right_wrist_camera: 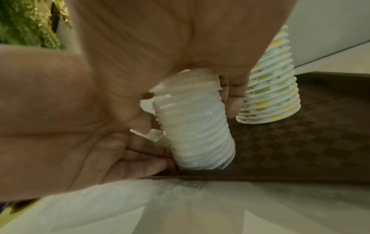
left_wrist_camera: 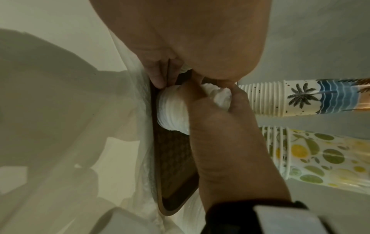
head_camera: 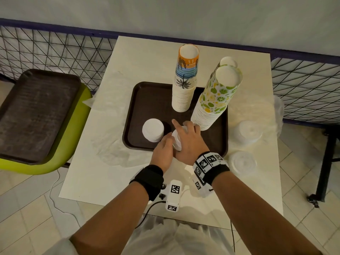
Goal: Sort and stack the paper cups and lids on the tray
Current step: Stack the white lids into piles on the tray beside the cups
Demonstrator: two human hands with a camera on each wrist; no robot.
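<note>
Nowhere any legible writing: cups (head_camera: 185,78).

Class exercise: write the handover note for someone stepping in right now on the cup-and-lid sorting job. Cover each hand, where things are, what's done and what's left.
Left hand and right hand: both grip one stack of white lids, standing it near the front edge of the brown tray.
Done: palm-print cup stack, lime-print cup stack and another white lid stack stand on the tray.
Left: release the held stack; two lid piles lie on the table to the tray's right.
</note>
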